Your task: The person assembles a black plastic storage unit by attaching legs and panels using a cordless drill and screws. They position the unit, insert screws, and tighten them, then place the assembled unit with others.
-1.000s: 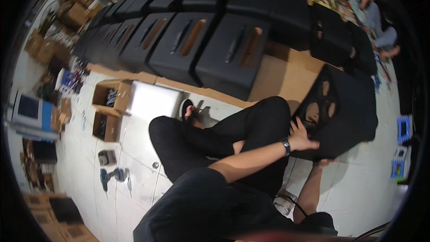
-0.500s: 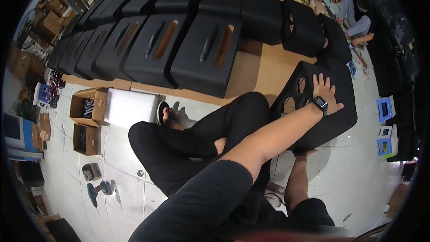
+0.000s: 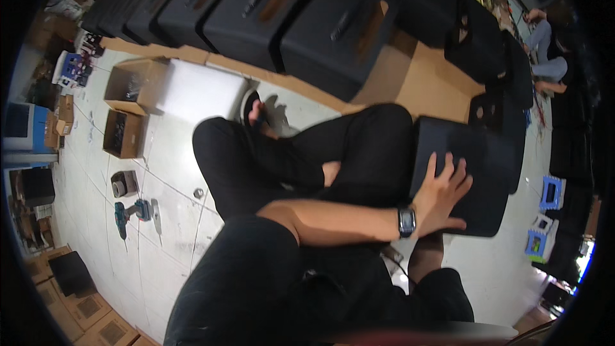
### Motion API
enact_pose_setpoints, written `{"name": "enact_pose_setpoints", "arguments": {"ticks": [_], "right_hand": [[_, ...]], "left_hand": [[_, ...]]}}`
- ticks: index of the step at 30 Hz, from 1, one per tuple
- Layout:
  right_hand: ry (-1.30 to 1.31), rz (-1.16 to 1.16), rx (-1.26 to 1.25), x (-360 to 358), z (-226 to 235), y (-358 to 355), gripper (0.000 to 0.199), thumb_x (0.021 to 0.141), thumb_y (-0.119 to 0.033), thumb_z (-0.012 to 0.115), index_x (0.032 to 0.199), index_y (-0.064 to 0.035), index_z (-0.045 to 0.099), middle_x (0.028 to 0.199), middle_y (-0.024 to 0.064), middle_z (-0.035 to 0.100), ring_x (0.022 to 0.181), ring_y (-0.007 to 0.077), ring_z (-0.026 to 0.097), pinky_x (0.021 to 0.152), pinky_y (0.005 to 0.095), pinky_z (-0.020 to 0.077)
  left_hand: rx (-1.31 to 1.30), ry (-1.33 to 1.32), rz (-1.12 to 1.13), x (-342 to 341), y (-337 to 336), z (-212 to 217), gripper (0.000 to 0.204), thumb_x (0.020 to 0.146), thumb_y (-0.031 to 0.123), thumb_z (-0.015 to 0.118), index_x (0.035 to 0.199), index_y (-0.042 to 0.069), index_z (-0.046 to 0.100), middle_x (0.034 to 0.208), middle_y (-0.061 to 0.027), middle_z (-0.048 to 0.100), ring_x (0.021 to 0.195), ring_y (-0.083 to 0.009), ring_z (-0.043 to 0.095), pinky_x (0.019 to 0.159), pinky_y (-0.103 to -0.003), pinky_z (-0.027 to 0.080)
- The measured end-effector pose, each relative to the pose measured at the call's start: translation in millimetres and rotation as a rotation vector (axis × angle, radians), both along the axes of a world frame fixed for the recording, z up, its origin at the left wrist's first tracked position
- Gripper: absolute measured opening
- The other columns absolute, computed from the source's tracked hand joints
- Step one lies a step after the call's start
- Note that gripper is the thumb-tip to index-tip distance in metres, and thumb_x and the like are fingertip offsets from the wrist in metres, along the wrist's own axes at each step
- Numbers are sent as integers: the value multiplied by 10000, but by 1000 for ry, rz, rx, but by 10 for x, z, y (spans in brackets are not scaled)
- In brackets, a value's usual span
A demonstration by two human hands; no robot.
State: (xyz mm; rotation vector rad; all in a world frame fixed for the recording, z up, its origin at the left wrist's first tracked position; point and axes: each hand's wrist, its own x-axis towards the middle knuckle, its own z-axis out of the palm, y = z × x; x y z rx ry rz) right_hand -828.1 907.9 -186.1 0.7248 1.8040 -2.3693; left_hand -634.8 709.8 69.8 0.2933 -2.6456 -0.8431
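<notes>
A black box-shaped cabinet (image 3: 471,208) with rounded corners is at my right side, beside my bent knee. My left hand (image 3: 442,192), with a watch on its wrist, lies on its plain dark face with the fingers spread. The right forearm (image 3: 427,261) reaches up toward the cabinet's near edge. My right hand is hidden behind the left hand and the cabinet. Just beyond, a dark face with round cutouts (image 3: 479,112) shows; whether it belongs to a separate cabinet I cannot tell.
Rows of black cabinets (image 3: 333,45) with slots and handles stand on brown cardboard (image 3: 435,83). At left are open cartons (image 3: 122,134), a white block (image 3: 198,93) and a cordless drill (image 3: 132,214). Small blue-and-white stools (image 3: 551,193) stand at right. Another person (image 3: 548,57) sits at the far right.
The cabinet has turned, and a plain face now lies under my left hand. That hand has come nearer to me. My view has also shifted.
</notes>
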Motion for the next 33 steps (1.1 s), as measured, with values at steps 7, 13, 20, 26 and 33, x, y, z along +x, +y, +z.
{"name": "enact_pose_setpoints", "arguments": {"ticks": [7,13,20,26,33], "right_hand": [[43,38,-30,-192,31,-409,893,1058,-752,359,1619,-59,414,1565,232,516,1411,414,522,1164,561,469],[53,9,-27,-364,58,-413,900,1050,-764,364,1626,-74,411,1570,226,516,1412,413,522,1157,561,473],[51,2,-35,-521,73,-380,908,1041,-778,370,1633,-91,407,1576,219,515,1414,411,522,1148,561,478],[48,63,-14,-587,42,-236,915,1032,-791,375,1640,-106,403,1581,214,515,1415,409,523,1141,561,482],[5,237,35,-744,192,111,924,1023,-805,381,1647,-123,399,1586,207,515,1416,408,523,1132,561,487]], "left_hand": [[-231,313,-449,-71,-757,-209,897,800,750,736,1566,322,550,1703,-146,391,1581,-351,344,1252,-693,199],[-204,211,-660,-45,-704,-233,924,743,750,766,1568,404,534,1702,-94,394,1579,-355,340,1244,-697,210],[-240,227,-595,-146,-676,-315,882,766,831,700,1530,404,592,1652,-68,464,1527,-326,391,1207,-677,282],[-169,297,-374,-591,-809,-34,776,831,795,689,1334,205,723,1459,-124,601,1365,-323,529,1156,-660,327],[217,-326,-64,-1405,-1238,-132,1141,687,1050,520,1436,211,715,1430,-122,704,1355,-312,641,1117,-449,490]]}}
